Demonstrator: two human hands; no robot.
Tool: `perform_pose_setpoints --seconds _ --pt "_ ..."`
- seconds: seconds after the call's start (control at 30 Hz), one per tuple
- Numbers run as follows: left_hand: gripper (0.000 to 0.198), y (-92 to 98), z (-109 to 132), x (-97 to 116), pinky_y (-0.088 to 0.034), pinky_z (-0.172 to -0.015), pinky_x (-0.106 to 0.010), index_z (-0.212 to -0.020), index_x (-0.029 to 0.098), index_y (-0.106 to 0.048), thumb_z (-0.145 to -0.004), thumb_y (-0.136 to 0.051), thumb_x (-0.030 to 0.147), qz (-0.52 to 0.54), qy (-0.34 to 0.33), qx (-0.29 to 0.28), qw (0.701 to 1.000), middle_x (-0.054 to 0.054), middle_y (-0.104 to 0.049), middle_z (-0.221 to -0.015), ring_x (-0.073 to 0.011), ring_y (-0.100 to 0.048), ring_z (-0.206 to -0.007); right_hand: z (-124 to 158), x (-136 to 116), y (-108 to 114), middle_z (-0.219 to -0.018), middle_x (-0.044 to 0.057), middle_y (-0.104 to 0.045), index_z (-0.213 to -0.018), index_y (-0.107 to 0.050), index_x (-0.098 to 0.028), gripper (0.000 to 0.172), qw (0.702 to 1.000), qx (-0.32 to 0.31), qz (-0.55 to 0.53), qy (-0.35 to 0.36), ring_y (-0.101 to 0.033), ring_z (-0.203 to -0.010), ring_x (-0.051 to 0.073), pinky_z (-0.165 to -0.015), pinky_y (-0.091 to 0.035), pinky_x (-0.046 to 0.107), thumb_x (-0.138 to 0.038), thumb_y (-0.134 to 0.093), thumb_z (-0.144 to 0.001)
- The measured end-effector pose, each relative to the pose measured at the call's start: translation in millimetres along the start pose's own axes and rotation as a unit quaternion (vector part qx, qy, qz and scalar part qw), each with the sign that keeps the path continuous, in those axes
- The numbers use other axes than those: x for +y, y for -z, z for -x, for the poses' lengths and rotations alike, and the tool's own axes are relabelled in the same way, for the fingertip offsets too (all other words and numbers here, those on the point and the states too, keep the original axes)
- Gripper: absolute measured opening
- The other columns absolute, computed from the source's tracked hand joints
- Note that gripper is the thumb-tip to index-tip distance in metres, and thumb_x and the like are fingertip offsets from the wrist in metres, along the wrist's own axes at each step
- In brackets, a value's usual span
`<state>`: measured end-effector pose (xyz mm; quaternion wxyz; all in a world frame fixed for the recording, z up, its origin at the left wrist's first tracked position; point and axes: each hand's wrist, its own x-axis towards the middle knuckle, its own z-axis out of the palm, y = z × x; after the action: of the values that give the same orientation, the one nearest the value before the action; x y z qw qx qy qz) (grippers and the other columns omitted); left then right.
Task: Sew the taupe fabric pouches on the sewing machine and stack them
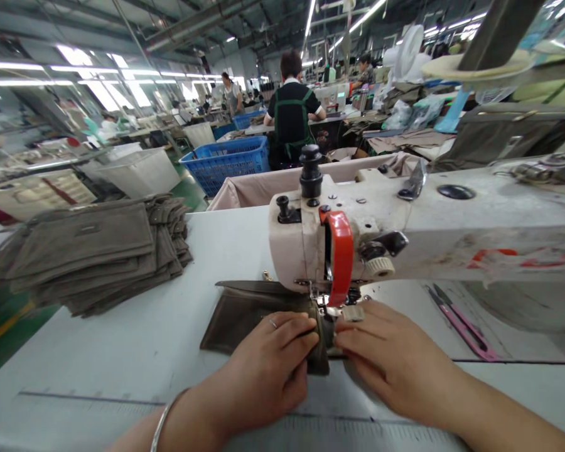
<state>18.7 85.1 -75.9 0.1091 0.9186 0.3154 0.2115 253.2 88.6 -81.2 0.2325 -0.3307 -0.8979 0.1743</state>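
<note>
A dark olive-brown fabric piece [238,317] with a folded edge lies on the table under the needle area of a white sewing machine [292,245]. My left hand [275,361], with a ring and a bracelet on that arm, is closed on the fabric's right part, fingertips bent just left of the presser foot [327,307]. My right hand [388,351] is on the other side of the foot, its fingers together and closed at the fabric's right edge. The machine head and my fingers hide part of the fabric. A red guard [339,257] covers the front of the machine head.
Stacked dark fabric pieces [89,245] sit at the table's left. Pink thread snips [466,326] lie right of my right hand. A ruler strip [353,427] runs along the near side. Beyond are a pink cloth-lined bin [249,188], a blue basket [230,160] and a seated person [292,110].
</note>
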Motion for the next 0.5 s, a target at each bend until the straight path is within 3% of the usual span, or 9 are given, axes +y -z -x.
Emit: perform_pose_setpoints --seconds 0.17,0.33,0.5 --pt "0.02 -4.5 -1 0 -0.053 -0.097 -0.034 -0.097 0.013 -0.058 -0.085 -0.045 0.005 -0.007 0.021 0.074 0.997 -0.011 -0.066 -0.112 -0.0195 -0.061 -0.108 5 -15 0 -0.105 0.001 -0.063 -0.112 -0.062 -0.025 0.033 0.996 -0.071 -0.058 0.016 -0.053 -0.1 0.02 -0.089 -0.04 0.038 -0.012 -0.055 -0.082" --pt "0.033 -8.0 -3 4 -0.046 -0.106 -0.041 -0.117 0.009 -0.055 -0.085 -0.049 0.008 -0.071 -0.036 0.003 0.997 -0.013 -0.062 -0.123 -0.0234 -0.054 -0.121 1 -17 -8 -0.094 0.003 -0.067 -0.093 -0.067 -0.021 0.017 0.997 -0.053 -0.046 0.024 -0.057 -0.094 0.02 -0.085 -0.043 0.037 -0.016 -0.054 -0.082" --pt "0.028 -9.5 -9 1 -0.046 -0.106 -0.037 -0.119 0.009 -0.055 -0.093 -0.048 0.014 -0.113 -0.067 -0.027 0.991 -0.012 -0.064 -0.119 -0.0205 -0.055 -0.119 -3 -20 -8 -0.095 0.005 -0.068 -0.097 -0.068 -0.02 0.023 0.998 -0.05 -0.019 0.016 -0.058 -0.094 0.021 -0.084 -0.045 0.037 -0.015 -0.051 -0.082"
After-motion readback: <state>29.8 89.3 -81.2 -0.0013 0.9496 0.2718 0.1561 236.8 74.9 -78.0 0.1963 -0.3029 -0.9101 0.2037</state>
